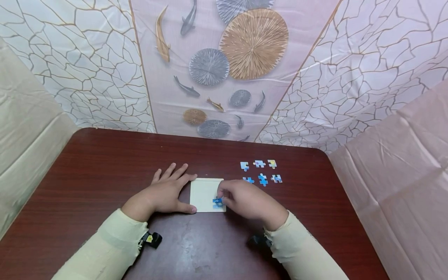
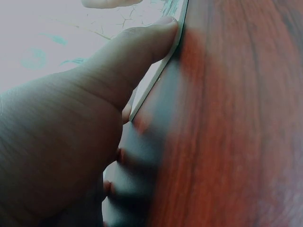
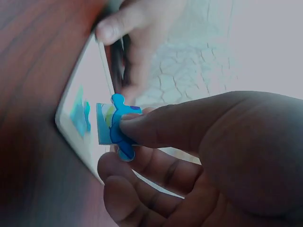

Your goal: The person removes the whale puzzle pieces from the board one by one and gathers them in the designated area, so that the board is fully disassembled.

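Observation:
A pale, square puzzle board (image 1: 203, 192) lies flat on the table. My left hand (image 1: 164, 194) rests at its left side with fingers spread; the thumb and index fingertip touch the board's edge. Between thumb and fingers my right hand (image 1: 246, 198) pinches a blue jigsaw piece (image 3: 113, 123), held above the board's near right part. Beneath it, a light-blue jigsaw piece (image 3: 79, 113) lies on the board near the corner. In the left wrist view the left thumb (image 2: 142, 45) lies along the board's edge.
Several loose jigsaw pieces (image 1: 259, 163) lie in two rows on the table (image 1: 105, 167), beyond the right hand, which partly covers one. Patterned cloth (image 1: 210, 97) hangs behind the table, and plain cloth hangs at both sides.

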`<state>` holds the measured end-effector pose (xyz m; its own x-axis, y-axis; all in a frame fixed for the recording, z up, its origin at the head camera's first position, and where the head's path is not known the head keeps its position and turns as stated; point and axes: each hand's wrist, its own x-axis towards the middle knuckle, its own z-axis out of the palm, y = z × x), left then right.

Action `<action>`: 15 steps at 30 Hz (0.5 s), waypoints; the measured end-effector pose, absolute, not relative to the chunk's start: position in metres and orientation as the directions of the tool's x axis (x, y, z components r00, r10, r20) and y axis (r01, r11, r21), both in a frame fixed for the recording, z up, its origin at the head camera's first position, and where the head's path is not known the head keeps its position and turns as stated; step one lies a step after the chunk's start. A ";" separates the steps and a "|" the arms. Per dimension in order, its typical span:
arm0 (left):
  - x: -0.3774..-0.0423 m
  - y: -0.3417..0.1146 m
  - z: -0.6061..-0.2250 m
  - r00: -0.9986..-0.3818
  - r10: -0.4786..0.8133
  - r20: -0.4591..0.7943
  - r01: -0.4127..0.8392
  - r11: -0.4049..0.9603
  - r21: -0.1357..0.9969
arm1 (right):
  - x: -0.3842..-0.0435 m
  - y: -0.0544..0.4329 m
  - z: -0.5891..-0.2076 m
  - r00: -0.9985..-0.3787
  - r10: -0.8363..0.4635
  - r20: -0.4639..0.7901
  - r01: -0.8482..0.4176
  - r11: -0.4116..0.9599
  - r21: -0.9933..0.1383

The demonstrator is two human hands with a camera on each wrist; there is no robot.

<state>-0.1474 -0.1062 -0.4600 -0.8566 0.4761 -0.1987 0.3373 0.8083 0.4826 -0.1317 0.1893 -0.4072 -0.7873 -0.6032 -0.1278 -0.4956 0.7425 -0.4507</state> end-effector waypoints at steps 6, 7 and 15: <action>-0.148 -0.106 -0.461 -0.856 0.477 -0.197 0.340 0.809 0.480 | -0.136 0.212 -0.400 -0.831 -0.531 -0.165 -0.408 0.784 -0.468; -0.148 -0.106 -0.461 -0.856 0.478 -0.197 0.340 0.808 0.481 | -0.136 0.215 -0.398 -0.836 -0.521 -0.172 -0.394 0.789 -0.472; -0.148 -0.107 -0.462 -0.854 0.481 -0.197 0.341 0.804 0.487 | -0.146 0.251 -0.396 -0.870 -0.451 -0.199 -0.318 0.822 -0.472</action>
<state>-0.1483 -0.1069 -0.4619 -0.8544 0.4809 -0.1968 0.3406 0.8043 0.4869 -0.1459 0.2512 -0.3962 -0.8701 -0.4509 -0.1990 -0.3182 0.8223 -0.4718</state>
